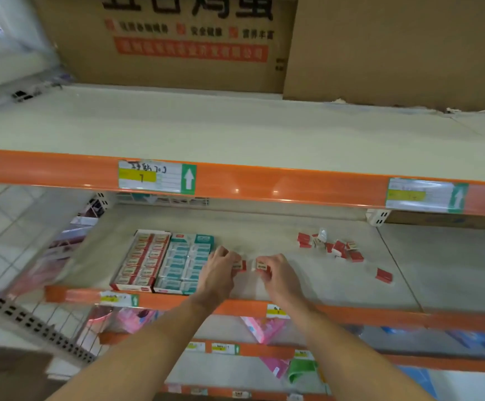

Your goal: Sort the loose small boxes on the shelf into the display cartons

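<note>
Both forearms are reaching up from the bottom of the frame to the middle shelf (336,285), slightly below centre. The left hand (219,266) is pinching a small red box (239,265) at its fingertips, and the right hand (277,273) is pinching another red box (261,266); the two boxes are sitting just apart between the hands, each partly hidden by curled fingers, so their print is hard to read. Just left of the left hand, two display cartons are lying side by side: a red carton (141,260) packed with rows of red boxes and a teal carton (184,263) packed with teal ones, its near right corner hidden behind the left wrist. Toward the right of the shelf, a loose pile (330,246) of red boxes is lying jumbled, with something small and pale among them too blurred to make out. One stray box (383,275) is lying apart, lower right of the pile. The upper shelf (235,131) is crossing the frame, its orange edge carrying a price tag (156,177) with blurred handwriting. At the top, big cardboard boxes (177,39) are being cut off by the frame edge.
</note>
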### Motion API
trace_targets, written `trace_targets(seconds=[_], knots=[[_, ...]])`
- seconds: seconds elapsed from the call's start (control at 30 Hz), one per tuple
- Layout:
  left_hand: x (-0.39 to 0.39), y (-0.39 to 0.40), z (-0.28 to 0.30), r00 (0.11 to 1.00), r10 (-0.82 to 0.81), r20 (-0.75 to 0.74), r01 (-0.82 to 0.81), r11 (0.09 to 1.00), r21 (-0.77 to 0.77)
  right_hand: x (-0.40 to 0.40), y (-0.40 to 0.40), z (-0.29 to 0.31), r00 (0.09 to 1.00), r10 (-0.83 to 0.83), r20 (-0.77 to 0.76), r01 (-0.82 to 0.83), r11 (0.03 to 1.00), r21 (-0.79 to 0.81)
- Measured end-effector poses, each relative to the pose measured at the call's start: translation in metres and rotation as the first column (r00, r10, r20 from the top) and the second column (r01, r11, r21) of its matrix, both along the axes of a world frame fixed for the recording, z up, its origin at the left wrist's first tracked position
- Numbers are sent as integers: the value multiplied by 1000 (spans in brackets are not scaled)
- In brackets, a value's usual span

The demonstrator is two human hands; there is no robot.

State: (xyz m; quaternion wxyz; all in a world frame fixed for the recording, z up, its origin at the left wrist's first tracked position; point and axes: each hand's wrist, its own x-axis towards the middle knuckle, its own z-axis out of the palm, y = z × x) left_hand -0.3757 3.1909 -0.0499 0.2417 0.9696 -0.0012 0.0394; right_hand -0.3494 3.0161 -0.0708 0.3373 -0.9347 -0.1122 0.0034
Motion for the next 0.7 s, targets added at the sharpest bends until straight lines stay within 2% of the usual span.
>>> trace_targets(seconds=[0.2, 0.3, 0.7], knots=[[-8, 45, 0, 997, 64, 35, -61, 995, -79, 0, 51, 9, 1000, -18, 7, 18, 1000, 14], [-11, 65, 3, 997, 66, 50, -61, 993, -101, -1, 77, 12, 1000, 2, 6, -2, 1000, -31], [-23, 165, 1, 988, 132, 86, -128, 991, -45, -7, 173, 22, 995, 90, 29, -88, 993, -77]])
